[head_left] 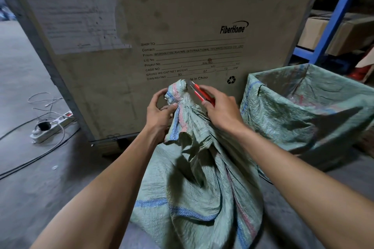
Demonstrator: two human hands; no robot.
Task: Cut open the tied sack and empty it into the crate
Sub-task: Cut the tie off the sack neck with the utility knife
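A green woven sack (202, 188) with blue and pink stripes stands on the floor in front of me. Its gathered neck (179, 97) is pulled up. My left hand (159, 110) grips that neck from the left. My right hand (220, 110) holds a red utility knife (199, 92), and its blade tip touches the top of the bunched neck. To the right stands the crate (303, 107), lined with the same green woven cloth and open at the top.
A tall plywood shipping box (162, 16) rises straight ahead, close behind the sack. A white power strip (50, 126) and cables lie on the concrete floor at left. Blue shelving (336, 16) with cardboard boxes stands at the back right.
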